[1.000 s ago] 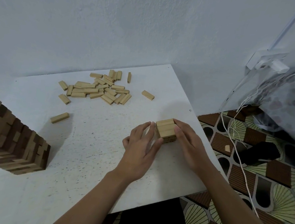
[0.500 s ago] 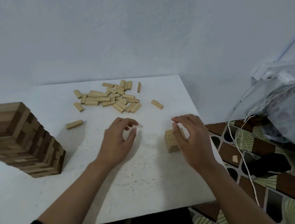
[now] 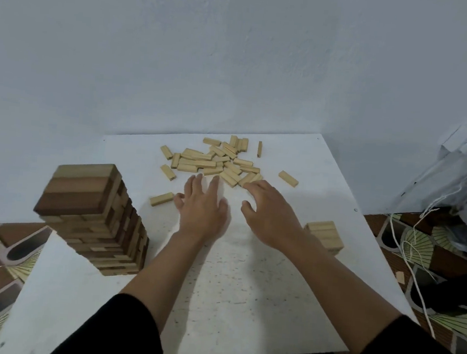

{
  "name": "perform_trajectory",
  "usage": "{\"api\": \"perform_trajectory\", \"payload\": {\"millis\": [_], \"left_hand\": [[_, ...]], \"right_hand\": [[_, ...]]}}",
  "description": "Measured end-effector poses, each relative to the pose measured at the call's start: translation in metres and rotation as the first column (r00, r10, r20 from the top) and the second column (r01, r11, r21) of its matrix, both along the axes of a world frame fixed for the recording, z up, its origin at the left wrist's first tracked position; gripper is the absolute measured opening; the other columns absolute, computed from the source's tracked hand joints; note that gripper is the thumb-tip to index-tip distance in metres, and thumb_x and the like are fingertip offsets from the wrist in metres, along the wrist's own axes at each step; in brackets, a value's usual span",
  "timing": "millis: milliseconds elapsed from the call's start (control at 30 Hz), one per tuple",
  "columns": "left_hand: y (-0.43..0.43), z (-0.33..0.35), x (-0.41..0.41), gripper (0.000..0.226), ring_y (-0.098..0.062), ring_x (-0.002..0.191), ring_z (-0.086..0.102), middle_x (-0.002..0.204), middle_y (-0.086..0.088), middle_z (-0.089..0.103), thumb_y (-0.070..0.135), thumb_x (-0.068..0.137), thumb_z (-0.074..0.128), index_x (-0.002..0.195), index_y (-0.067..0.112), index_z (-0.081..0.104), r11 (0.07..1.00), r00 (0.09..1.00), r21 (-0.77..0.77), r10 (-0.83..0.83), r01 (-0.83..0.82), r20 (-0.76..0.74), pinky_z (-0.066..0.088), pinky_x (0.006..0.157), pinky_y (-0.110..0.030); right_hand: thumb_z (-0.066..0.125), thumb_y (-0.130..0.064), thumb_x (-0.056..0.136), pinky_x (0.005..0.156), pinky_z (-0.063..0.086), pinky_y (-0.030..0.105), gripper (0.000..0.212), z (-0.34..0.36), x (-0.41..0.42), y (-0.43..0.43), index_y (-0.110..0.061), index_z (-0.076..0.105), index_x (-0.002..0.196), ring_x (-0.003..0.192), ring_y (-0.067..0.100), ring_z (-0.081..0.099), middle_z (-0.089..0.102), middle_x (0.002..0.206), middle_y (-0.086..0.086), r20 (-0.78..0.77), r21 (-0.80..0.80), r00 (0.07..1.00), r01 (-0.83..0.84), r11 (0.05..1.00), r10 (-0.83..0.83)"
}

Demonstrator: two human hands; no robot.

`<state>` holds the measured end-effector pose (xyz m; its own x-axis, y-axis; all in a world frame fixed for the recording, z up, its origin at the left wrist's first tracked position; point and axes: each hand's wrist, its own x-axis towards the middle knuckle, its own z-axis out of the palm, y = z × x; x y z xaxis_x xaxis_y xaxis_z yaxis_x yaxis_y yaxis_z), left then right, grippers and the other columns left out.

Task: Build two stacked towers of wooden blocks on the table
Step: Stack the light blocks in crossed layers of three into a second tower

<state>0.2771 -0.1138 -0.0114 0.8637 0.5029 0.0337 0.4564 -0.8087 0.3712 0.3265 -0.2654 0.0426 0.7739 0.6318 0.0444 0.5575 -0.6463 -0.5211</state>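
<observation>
A tall tower of wooden blocks (image 3: 95,216) stands on the left of the white table (image 3: 244,303). A short stack of pale blocks (image 3: 324,235) sits near the right edge. A pile of loose pale blocks (image 3: 216,161) lies at the back of the table. My left hand (image 3: 203,210) is flat over the table with fingers spread, just short of the pile and empty. My right hand (image 3: 270,213) hovers beside it, fingers apart, fingertips at the pile's near edge, holding nothing.
Single loose blocks lie apart: one (image 3: 161,199) left of my left hand, one (image 3: 288,178) right of the pile. A block (image 3: 400,277) lies on the patterned floor. White cords (image 3: 405,246) and a plastic bag (image 3: 465,200) hang at the right. The wall is close behind.
Both hands let go of the short stack and moved forward to the loose pile. The view tilted, bringing the tall tower fully into sight.
</observation>
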Motion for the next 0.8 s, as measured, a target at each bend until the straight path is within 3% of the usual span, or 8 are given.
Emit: {"api": "perform_trajectory", "payload": {"millis": [133,267,433,500,633,800], "left_hand": [[0.013,-0.004,-0.019,0.066,-0.033,0.153,0.002,0.164,-0.018,0.011,0.04,0.1,0.047,0.158,0.021,0.022,0.983,0.984,-0.038,0.18,-0.179,0.016,0.015,0.119,-0.055],[0.018,-0.006,-0.032,0.07,-0.033,0.155,0.0,0.166,-0.018,0.01,0.041,0.101,0.043,0.16,0.018,0.014,0.967,0.968,-0.049,0.248,-0.249,-0.031,0.011,0.12,-0.053],[0.02,-0.014,-0.047,0.063,-0.022,0.155,0.007,0.165,-0.009,0.021,0.028,0.103,0.039,0.16,0.014,0.018,0.988,0.989,-0.122,0.106,-0.093,0.099,0.007,0.123,-0.046],[0.015,-0.017,-0.053,0.058,-0.018,0.154,0.016,0.163,-0.007,0.031,0.026,0.102,0.034,0.158,0.014,0.027,0.989,0.984,-0.145,0.036,-0.01,0.174,0.007,0.126,-0.044],[0.006,-0.02,-0.063,0.039,-0.014,0.142,0.04,0.143,-0.004,0.057,0.017,0.1,0.046,0.137,0.015,0.059,0.962,0.943,-0.237,-0.054,0.137,0.328,0.024,0.124,-0.044],[0.001,-0.021,-0.079,0.027,-0.005,0.12,0.059,0.121,0.002,0.067,0.001,0.095,0.061,0.114,0.016,0.075,0.953,0.892,-0.232,-0.072,0.193,0.447,0.05,0.102,-0.026]], "right_hand": [[0.045,-0.025,0.102,0.111,0.033,0.031,0.048,-0.013,0.001,0.017,-0.013,0.043,0.148,0.14,0.017,0.036,0.042,0.152,0.0,-0.03,-0.015,1.0,0.003,1.0,-0.004],[0.045,-0.023,0.101,0.114,0.029,0.031,0.05,-0.028,0.001,0.03,-0.012,0.041,0.15,0.143,0.018,0.031,0.04,0.154,0.002,-0.035,-0.005,0.999,0.02,1.0,-0.02],[0.046,-0.02,0.1,0.115,0.035,0.043,0.05,-0.043,0.007,0.04,-0.011,0.043,0.149,0.143,0.022,0.032,0.042,0.153,0.005,-0.011,-0.022,0.999,0.053,0.998,-0.053],[0.046,-0.02,0.099,0.113,0.036,0.046,0.049,-0.047,0.011,0.042,-0.011,0.044,0.147,0.142,0.023,0.033,0.043,0.152,0.005,0.011,-0.039,0.998,0.069,0.997,-0.068],[0.045,-0.017,0.098,0.108,0.036,0.048,0.048,-0.046,0.019,0.048,-0.01,0.045,0.146,0.144,0.022,0.029,0.04,0.153,0.004,0.088,-0.089,0.995,0.045,0.995,-0.037],[0.039,-0.017,0.1,0.109,0.027,0.053,0.046,-0.048,0.023,0.056,-0.014,0.043,0.146,0.151,0.021,0.016,0.03,0.161,-0.002,0.172,-0.277,0.982,-0.034,0.96,0.084]]}}
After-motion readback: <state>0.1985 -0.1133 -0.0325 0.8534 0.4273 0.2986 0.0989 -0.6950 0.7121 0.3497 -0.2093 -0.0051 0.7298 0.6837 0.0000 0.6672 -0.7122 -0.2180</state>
